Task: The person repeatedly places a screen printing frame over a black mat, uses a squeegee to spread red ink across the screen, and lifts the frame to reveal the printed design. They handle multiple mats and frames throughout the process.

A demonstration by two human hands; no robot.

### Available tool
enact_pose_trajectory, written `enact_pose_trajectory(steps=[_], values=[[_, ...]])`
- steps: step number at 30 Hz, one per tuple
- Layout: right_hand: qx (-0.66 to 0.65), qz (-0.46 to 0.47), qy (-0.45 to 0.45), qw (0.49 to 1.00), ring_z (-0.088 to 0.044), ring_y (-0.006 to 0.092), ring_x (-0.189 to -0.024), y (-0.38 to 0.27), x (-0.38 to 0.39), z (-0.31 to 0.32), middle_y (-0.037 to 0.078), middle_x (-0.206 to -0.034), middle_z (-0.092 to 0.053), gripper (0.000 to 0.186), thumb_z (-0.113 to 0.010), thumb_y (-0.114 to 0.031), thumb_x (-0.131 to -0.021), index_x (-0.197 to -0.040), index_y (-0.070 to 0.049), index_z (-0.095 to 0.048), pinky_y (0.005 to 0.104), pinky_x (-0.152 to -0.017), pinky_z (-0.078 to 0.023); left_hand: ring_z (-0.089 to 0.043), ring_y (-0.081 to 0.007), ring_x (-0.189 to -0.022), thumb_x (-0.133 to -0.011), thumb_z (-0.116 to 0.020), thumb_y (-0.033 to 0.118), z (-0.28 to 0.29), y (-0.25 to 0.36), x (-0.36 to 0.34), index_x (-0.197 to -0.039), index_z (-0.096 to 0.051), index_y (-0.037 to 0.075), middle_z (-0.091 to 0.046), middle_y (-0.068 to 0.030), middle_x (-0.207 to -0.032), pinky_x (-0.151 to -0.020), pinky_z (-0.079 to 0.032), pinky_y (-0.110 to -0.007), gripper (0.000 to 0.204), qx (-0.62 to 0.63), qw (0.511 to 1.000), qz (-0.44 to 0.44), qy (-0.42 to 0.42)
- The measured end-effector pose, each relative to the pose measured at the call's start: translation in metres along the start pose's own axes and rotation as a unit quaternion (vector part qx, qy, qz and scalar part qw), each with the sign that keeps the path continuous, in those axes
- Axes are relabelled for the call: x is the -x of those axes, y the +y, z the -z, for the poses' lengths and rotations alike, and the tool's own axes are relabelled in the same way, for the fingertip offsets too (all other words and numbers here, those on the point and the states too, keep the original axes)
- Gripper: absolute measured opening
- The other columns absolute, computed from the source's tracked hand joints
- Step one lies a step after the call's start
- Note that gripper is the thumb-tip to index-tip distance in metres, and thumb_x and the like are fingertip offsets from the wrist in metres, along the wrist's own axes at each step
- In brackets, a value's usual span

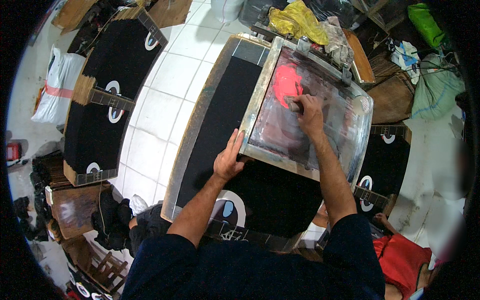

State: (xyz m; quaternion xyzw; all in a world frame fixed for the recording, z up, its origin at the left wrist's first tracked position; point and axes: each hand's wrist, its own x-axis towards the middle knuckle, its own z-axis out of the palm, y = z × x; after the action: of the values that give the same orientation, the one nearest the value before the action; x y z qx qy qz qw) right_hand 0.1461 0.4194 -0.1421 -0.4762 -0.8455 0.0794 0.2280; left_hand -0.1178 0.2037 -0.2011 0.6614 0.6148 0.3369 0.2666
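A wooden-edged silkscreen frame [260, 97] lies tilted over a long board covered with black fabric [215, 112]. My left hand [229, 160] grips the frame's near left corner, its fingers along the outer side. Inside the frame, my right hand [311, 112] is closed around a small squeegee [295, 106], only partly visible under the fingers. The squeegee touches the lower edge of a bright pink ink patch [287, 82] on the stained mesh [280, 130]. A printed eye shape [229, 210] shows on the fabric below my left forearm.
Metal clamps [303, 45] hold the frame's far edge, with a yellow cloth [298, 21] behind them. More boards of black fabric [117, 55] stand left and right. White tiles [167, 95] lie between. A person in a red garment [404, 260] is at lower right.
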Motion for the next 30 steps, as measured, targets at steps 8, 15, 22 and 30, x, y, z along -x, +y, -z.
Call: enact_pose_trajectory(steps=[8, 15, 22, 30], values=[[0.014, -0.079, 0.216, 0.973, -0.063, 0.0309, -0.125, -0.076, 0.09, 0.004, 0.008, -0.13, -0.07, 0.044, -0.064, 0.0, -0.083, -0.124, -0.016, -0.07, 0.0455, -0.105, -0.047, -0.061, -0.0436, -0.126, -0.085, -0.083, 0.029, 0.001, 0.007, 0.002, -0.159, -0.039, 0.02, -0.036, -0.0229, -0.162, -0.092, -0.06, -0.048, 0.086, 0.0, 1.0, -0.01, 0.013], [0.011, -0.019, 0.381, 0.924, -0.067, 0.035, -0.117, -0.144, 0.076, 0.085, 0.016, -0.123, -0.072, 0.028, -0.06, -0.009, -0.099, -0.125, -0.006, -0.068, 0.0468, -0.1, -0.05, -0.057, -0.0434, -0.133, -0.077, -0.092, 0.025, 0.06, 0.103, -0.047, -0.154, -0.043, 0.0, -0.055, -0.0328, -0.144, -0.103, -0.053, -0.047, 0.095, 0.108, 0.952, -0.186, 0.217], [0.068, -0.042, 0.391, 0.917, -0.069, 0.0371, -0.106, -0.144, -0.047, 0.224, 0.013, -0.119, -0.071, 0.033, -0.066, -0.013, -0.091, -0.124, -0.013, -0.066, 0.0461, -0.089, -0.054, -0.067, -0.0088, -0.084, -0.087, -0.085, 0.015, 0.149, 0.13, -0.107, -0.141, -0.061, 0.004, -0.075, -0.0123, -0.118, -0.074, -0.056, -0.027, 0.06, 0.215, 0.962, -0.1, 0.139], [0.126, -0.156, 0.358, 0.912, -0.07, 0.0361, -0.105, -0.133, -0.091, 0.263, 0.01, -0.115, -0.074, 0.034, -0.069, -0.023, -0.092, -0.126, -0.021, -0.067, 0.0469, -0.089, -0.054, -0.073, -0.0214, -0.074, -0.098, -0.065, 0.022, 0.142, -0.233, 0.125, -0.092, -0.078, -0.003, -0.077, -0.0146, -0.08, -0.071, -0.056, -0.035, 0.029, 0.134, 0.936, 0.301, 0.127]])
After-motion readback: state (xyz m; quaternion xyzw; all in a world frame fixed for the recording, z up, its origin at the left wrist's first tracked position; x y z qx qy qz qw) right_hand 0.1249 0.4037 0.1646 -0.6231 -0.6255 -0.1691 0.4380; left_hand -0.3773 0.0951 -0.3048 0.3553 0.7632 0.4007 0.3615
